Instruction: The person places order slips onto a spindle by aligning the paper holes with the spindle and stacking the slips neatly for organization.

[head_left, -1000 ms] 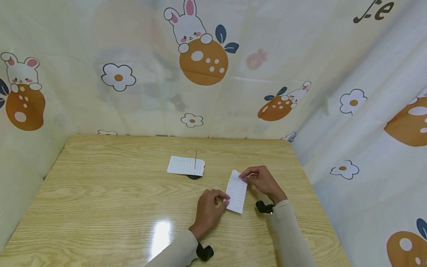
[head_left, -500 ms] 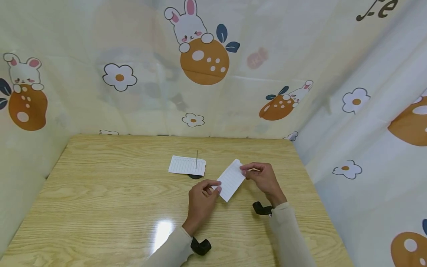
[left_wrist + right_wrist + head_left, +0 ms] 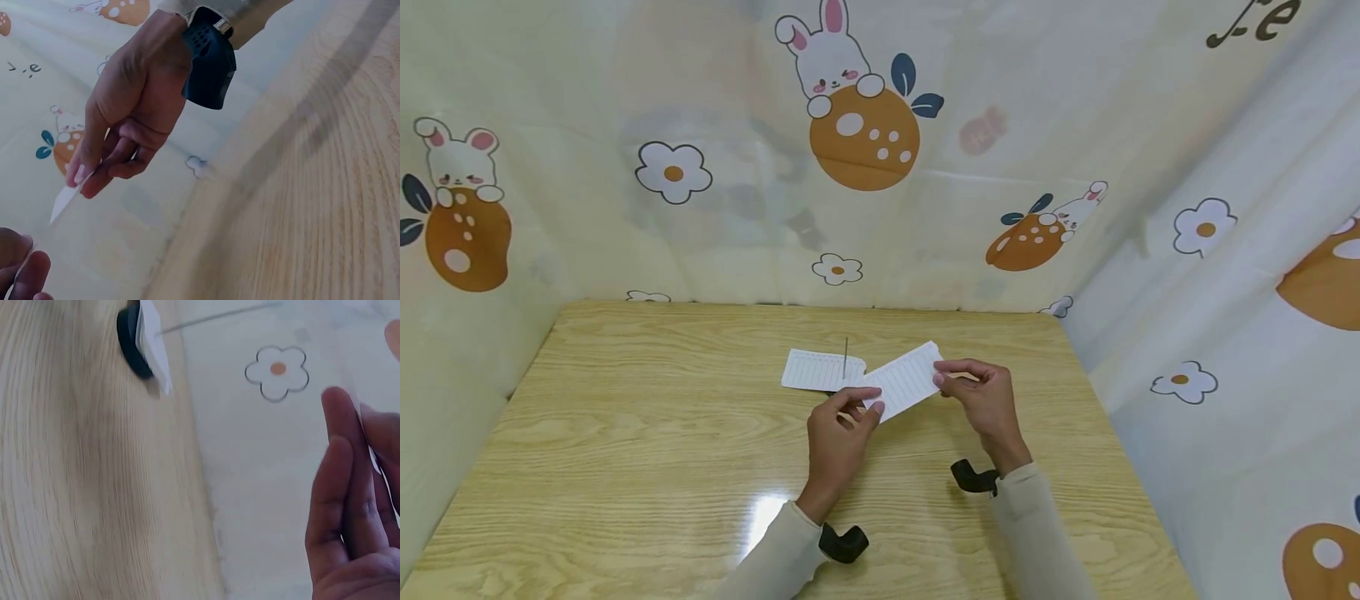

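Above the table, a white lined paper slip (image 3: 908, 382) is held between both hands. My left hand (image 3: 837, 437) pinches its lower left end between thumb and fingers. At the upper right end, my right hand (image 3: 988, 404) pinches its edge. In the left wrist view the slip (image 3: 61, 203) shows nearly edge-on. Just behind the left fingertips stands a bill spike, its thin metal rod (image 3: 846, 357) upright through ruled slips (image 3: 812, 370). The held slip overlaps these in the head view. The spike's round black base (image 3: 132, 344) shows in the right wrist view, mostly hidden in the head view.
The wood-grain table (image 3: 647, 433) reaches back to a cream curtain (image 3: 730, 233) printed with rabbits and flowers. Another curtain side (image 3: 1150, 292) hangs at the right edge. A black wrist camera (image 3: 842, 543) sits on the left wrist, another (image 3: 973, 477) on the right.
Both hands have moved left and away from me with the slip. It has turned from nearly upright in view to slanting sideways, and its left end now overlaps the spike's base.
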`<state>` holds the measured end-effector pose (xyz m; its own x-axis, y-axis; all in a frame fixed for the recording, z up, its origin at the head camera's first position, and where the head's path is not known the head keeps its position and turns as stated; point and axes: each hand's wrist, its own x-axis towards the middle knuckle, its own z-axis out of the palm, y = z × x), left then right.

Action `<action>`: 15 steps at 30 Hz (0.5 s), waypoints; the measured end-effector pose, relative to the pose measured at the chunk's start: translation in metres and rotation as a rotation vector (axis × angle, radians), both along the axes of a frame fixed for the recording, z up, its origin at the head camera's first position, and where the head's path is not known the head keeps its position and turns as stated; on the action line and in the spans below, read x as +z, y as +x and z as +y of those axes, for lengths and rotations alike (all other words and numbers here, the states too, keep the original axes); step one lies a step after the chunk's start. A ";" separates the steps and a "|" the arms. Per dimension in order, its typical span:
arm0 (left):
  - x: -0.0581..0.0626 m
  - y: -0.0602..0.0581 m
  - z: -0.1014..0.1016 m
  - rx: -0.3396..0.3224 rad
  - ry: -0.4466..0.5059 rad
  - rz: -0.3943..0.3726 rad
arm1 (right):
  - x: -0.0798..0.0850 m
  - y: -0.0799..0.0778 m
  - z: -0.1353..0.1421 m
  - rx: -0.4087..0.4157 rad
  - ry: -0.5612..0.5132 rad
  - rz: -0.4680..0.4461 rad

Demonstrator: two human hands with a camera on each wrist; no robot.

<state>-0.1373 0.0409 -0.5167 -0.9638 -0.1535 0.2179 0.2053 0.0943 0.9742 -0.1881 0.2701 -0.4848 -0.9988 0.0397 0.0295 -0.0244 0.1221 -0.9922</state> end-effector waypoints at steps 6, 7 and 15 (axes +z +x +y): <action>0.003 -0.004 -0.011 0.031 0.028 0.015 | 0.003 0.006 -0.013 -0.015 -0.032 0.018; 0.005 -0.005 -0.013 0.032 0.025 0.016 | 0.003 0.007 -0.015 -0.009 -0.033 0.021; 0.015 -0.013 -0.034 0.014 -0.027 0.014 | 0.010 0.008 -0.022 0.050 0.004 0.057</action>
<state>-0.1499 0.0072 -0.5014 -0.9585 -0.1608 0.2354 0.2171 0.1237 0.9683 -0.1802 0.2478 -0.4745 -0.9962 -0.0100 0.0865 -0.0871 0.1237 -0.9885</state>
